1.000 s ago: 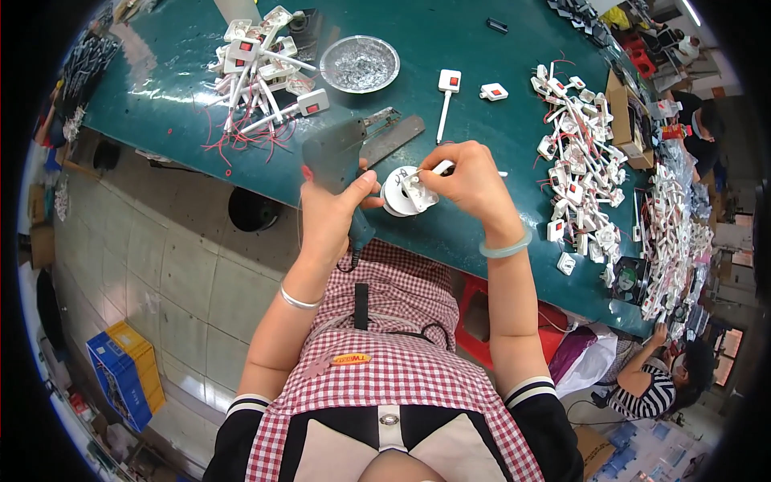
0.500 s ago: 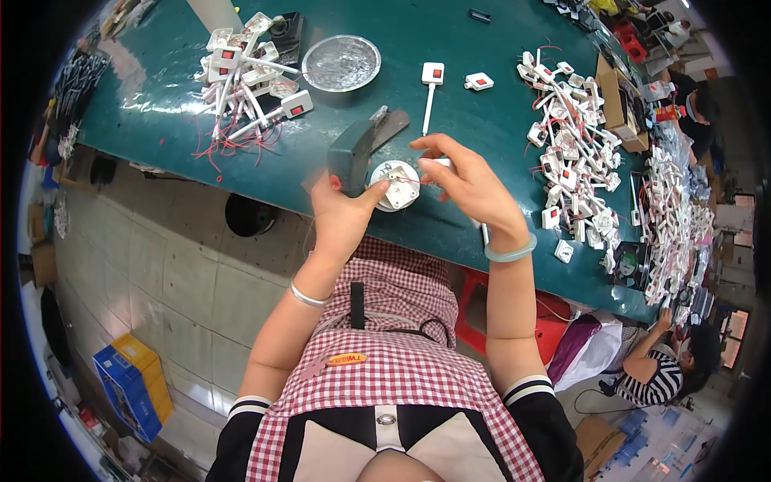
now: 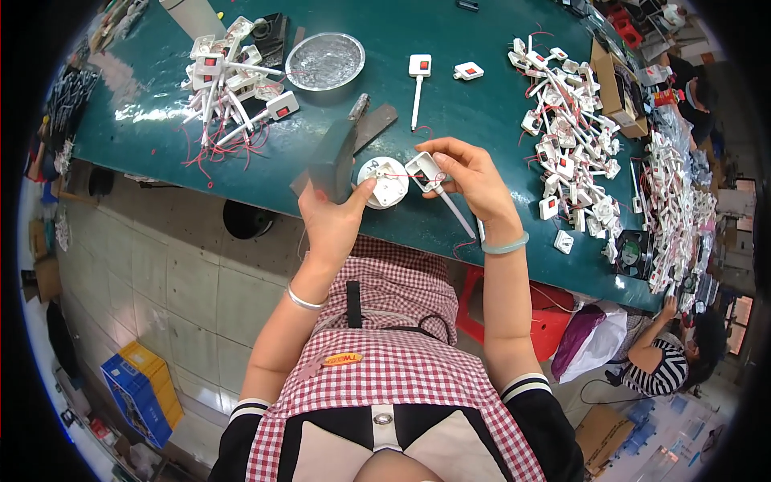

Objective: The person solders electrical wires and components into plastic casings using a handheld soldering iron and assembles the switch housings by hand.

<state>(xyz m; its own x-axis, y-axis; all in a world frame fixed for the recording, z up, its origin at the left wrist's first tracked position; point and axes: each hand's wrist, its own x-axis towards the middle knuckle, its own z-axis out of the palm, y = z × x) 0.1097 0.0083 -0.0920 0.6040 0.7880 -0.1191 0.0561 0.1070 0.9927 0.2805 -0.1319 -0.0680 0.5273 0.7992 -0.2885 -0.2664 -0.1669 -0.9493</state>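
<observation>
My left hand (image 3: 332,225) is closed around the lower part of a dark green, box-shaped hand tool (image 3: 332,161) with a metal tip; most of its fingers are hidden behind it. The left thumb reaches to a white round piece (image 3: 387,193), which carries a pale square part. My right hand (image 3: 470,178) pinches a white square switch housing (image 3: 424,170), its hollow side showing. A white stem (image 3: 455,213) slants down from this housing. A thin red wire spans from the housing to the round piece.
Beyond my hands lie two white pieces with red switches (image 3: 419,66) (image 3: 468,71). A metal bowl (image 3: 325,63) and a pile of wired switch housings (image 3: 233,88) stand far left. More housings (image 3: 562,161) heap up at right, near a cardboard box (image 3: 617,96). A flat metal plate (image 3: 377,128) lies behind the tool.
My right hand has turned the housing, so its hollow side and stem now show beside the round piece. The left thumb has slid toward the round piece's edge. The whole view has shifted slightly.
</observation>
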